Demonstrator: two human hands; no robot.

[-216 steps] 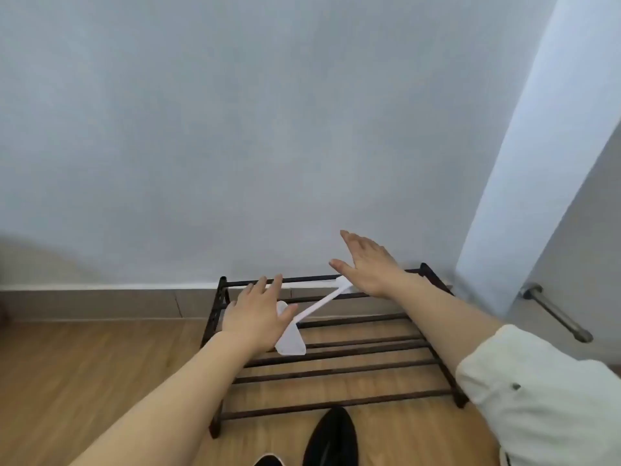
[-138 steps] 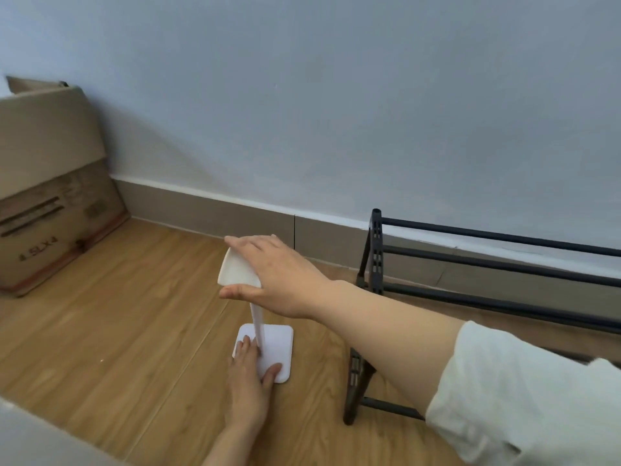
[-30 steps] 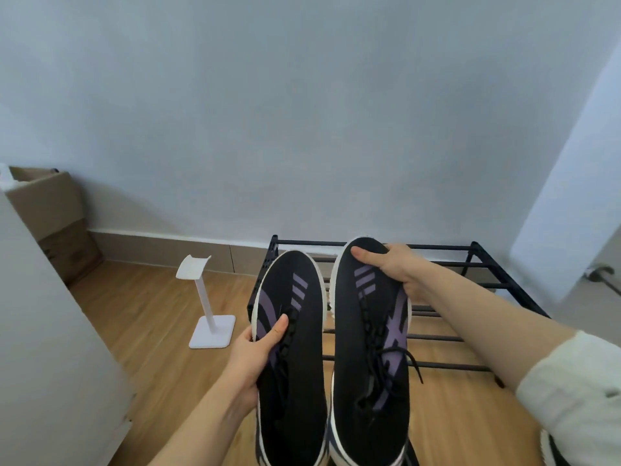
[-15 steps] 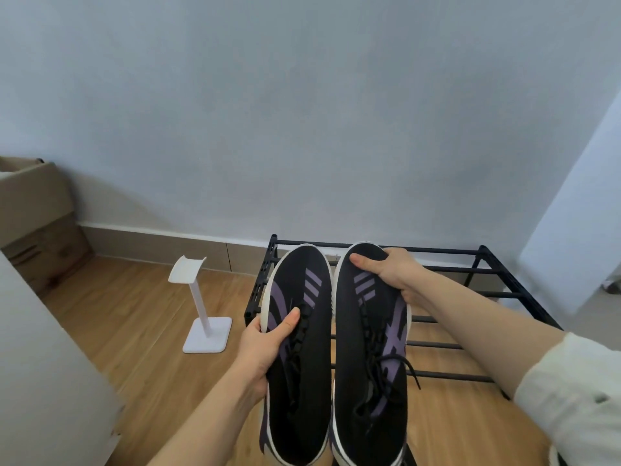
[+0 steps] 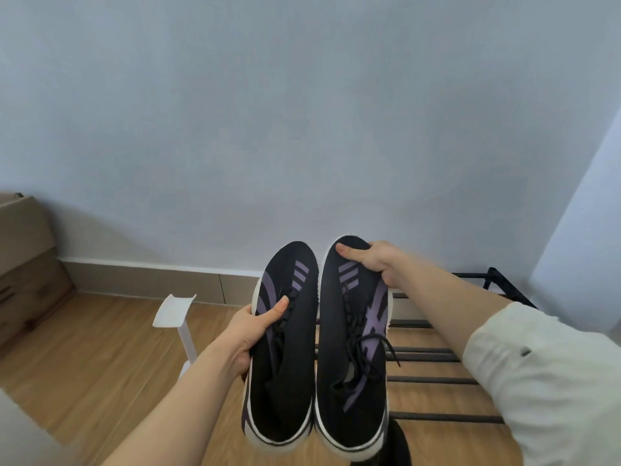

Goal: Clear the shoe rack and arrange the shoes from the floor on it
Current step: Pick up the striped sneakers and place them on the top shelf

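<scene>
I hold a pair of black sneakers with purple stripes side by side, toes pointing at the wall, above the left end of the black metal shoe rack (image 5: 433,380). My left hand (image 5: 250,331) grips the left sneaker (image 5: 285,364) at its outer side, thumb on the laces. My right hand (image 5: 376,260) grips the right sneaker (image 5: 353,331) at the toe. The sneakers hide the rack's left end. The rack's visible bars carry nothing.
A white stand (image 5: 178,321) rests upright on the wooden floor (image 5: 100,358) left of the rack. Cardboard boxes (image 5: 27,260) sit at the far left by the wall. Another dark shoe (image 5: 398,445) shows at the bottom edge, below the pair.
Earlier I took the white stand off the rack and set it on the floor to the left. Over the last second both sneakers have risen and moved toward the wall.
</scene>
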